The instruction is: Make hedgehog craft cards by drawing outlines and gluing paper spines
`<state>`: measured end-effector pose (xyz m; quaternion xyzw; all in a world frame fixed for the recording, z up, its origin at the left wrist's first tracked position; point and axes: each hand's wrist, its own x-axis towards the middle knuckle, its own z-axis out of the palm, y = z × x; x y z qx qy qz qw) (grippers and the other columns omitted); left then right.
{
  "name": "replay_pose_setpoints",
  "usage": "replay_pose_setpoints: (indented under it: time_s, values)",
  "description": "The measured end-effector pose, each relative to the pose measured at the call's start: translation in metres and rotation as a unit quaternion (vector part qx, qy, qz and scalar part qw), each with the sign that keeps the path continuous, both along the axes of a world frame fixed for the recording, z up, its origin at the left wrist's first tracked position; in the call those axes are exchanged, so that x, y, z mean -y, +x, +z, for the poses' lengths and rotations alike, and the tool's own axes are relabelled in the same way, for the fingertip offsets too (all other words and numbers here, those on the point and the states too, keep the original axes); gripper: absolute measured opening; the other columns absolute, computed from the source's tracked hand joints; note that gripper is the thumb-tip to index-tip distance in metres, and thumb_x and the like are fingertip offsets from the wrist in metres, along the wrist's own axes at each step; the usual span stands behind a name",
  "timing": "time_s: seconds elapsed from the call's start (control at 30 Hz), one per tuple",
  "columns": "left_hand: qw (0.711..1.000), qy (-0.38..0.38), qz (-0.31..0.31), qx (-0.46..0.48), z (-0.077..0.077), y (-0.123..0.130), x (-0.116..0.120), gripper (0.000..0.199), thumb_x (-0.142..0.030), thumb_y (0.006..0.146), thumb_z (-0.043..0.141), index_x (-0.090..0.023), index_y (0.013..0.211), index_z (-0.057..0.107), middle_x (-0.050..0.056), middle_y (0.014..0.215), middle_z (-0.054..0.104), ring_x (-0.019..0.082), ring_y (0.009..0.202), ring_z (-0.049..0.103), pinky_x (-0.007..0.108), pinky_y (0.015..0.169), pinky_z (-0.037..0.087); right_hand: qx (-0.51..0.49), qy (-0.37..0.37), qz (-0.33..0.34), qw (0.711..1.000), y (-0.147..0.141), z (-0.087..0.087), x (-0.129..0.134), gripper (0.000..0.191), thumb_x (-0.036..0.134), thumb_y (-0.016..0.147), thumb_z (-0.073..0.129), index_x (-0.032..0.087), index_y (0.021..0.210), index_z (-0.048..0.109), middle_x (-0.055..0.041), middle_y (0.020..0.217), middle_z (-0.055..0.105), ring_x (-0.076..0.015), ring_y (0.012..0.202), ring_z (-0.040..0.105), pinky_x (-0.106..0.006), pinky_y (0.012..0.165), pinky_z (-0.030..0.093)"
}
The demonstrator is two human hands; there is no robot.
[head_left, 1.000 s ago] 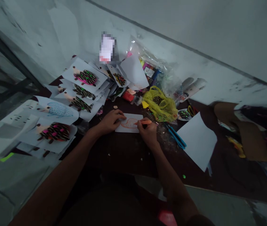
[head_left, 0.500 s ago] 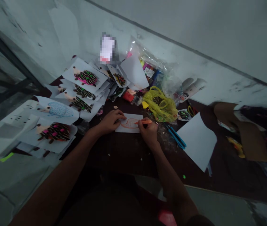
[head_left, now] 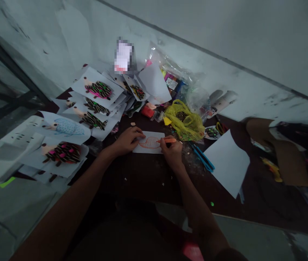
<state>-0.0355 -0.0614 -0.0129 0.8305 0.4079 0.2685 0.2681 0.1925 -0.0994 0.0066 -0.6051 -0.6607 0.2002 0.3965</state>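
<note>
A small white sheet of paper (head_left: 152, 133) lies on the dark table, bearing an orange outline with short marks inside. My left hand (head_left: 126, 140) rests at the sheet's left side, fingers stretched out and pressing on its edge. Gripped in the fingers of my right hand (head_left: 172, 152) is an orange marker (head_left: 170, 140), its tip at the right end of the drawing. Beyond the sheet sits a yellow plastic bag (head_left: 188, 125) with dark striped pieces inside.
Left of my hands are stacked papers with hedgehog pictures (head_left: 98, 90) and a blue drawing (head_left: 68, 127). To the right lie a long blue tool (head_left: 202, 157), a larger white sheet (head_left: 228, 161) and brown cardboard (head_left: 292, 163). A blurred-out upright object (head_left: 123, 56) stands against the wall.
The marker tip has shifted very slightly at the right end of the drawing. Both hands otherwise stay in place on the sheet.
</note>
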Motion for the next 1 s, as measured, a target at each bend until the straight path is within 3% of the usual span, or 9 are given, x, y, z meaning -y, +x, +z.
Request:
replay_pose_setpoints:
  time_s: [0.43, 0.63, 1.0]
  values:
    - [1.000, 0.002, -0.006, -0.001, -0.0017, -0.0006, -0.0010, 0.036, -0.011, 0.081, 0.051, -0.016, 0.109, 0.073, 0.011, 0.114, 0.063, 0.024, 0.107, 0.058, 0.042, 0.100, 0.046, 0.013, -0.010, 0.002, 1.000, 0.0016, 0.0025, -0.0011, 0.022, 0.032, 0.086, 0.057, 0.019, 0.069, 0.064, -0.0007, 0.056, 0.061, -0.0137, 0.050, 0.056, -0.025, 0.051, 0.040]
    - [1.000, 0.006, -0.004, 0.003, -0.0039, -0.0006, -0.0013, 0.036, -0.011, 0.080, 0.052, -0.017, 0.109, 0.073, 0.010, 0.113, 0.063, 0.024, 0.107, 0.058, 0.041, 0.099, 0.046, 0.015, -0.011, -0.041, 0.999, 0.0064, 0.0061, -0.0014, 0.018, 0.029, 0.085, 0.061, 0.020, 0.069, 0.064, -0.0008, 0.053, 0.058, -0.0146, 0.047, 0.054, -0.028, 0.050, 0.040]
    - [1.000, 0.004, -0.002, -0.001, -0.0007, -0.0003, -0.0001, 0.036, -0.010, 0.080, 0.051, -0.017, 0.109, 0.073, 0.010, 0.113, 0.063, 0.024, 0.107, 0.058, 0.042, 0.099, 0.046, 0.044, 0.020, -0.031, 0.998, 0.0044, 0.0001, -0.0010, 0.021, 0.031, 0.084, 0.061, 0.021, 0.065, 0.061, -0.0019, 0.055, 0.060, -0.0153, 0.049, 0.055, -0.029, 0.053, 0.042]
